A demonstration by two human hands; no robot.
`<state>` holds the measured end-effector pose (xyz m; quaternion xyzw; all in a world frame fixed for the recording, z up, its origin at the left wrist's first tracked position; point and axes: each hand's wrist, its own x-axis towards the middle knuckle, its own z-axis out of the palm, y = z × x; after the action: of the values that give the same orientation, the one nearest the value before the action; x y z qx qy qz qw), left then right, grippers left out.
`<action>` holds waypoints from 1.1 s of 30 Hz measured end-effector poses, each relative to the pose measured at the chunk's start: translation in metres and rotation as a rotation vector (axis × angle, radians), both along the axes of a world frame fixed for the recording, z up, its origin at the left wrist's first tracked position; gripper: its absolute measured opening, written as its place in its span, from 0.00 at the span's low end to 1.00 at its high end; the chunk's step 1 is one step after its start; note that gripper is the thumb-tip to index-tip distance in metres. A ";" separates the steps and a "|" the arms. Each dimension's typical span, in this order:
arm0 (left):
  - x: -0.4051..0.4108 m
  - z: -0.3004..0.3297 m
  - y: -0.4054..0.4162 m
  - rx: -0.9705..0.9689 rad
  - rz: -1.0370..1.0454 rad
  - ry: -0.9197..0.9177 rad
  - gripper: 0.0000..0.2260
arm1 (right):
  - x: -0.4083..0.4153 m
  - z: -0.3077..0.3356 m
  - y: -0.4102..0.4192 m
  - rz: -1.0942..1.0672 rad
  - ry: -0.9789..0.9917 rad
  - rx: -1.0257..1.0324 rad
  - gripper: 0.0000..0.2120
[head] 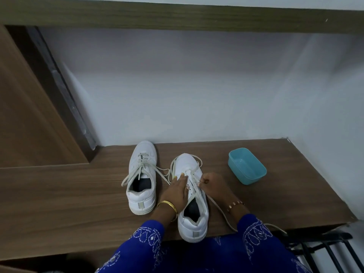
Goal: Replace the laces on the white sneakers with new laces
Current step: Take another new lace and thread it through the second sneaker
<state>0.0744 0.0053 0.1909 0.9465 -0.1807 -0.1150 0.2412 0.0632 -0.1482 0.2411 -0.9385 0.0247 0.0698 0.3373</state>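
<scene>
Unlacing right sneaker (192, 196): left hand (175, 191) presses flat, right hand (211, 184) fingers pinch lace (197, 183); next, pull it free.

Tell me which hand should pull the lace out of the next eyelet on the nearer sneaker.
Probably the right hand: it already pinches the lace beside the eyelets, while the left hand lies flat, steadying the nearer sneaker.

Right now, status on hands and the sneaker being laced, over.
Left hand flat on the near sneaker, steadying it. Right hand pinching its lace at the eyelets. Second sneaker loosely laced alongside. Blue tub off right, nothing obstructing.
</scene>
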 end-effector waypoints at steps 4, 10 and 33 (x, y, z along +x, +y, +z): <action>0.001 0.000 -0.002 -0.007 0.007 -0.007 0.22 | -0.004 0.007 -0.006 0.027 0.007 0.133 0.07; 0.001 0.002 0.003 -0.066 0.012 0.005 0.22 | 0.001 0.002 -0.008 -0.033 -0.003 0.176 0.19; 0.020 0.010 -0.002 -0.369 0.334 0.118 0.22 | 0.076 -0.006 0.009 -0.604 0.328 0.994 0.05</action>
<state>0.0944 0.0034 0.2010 0.8949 -0.0257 -0.0937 0.4355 0.1391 -0.1393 0.2350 -0.5969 0.3063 0.1179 0.7321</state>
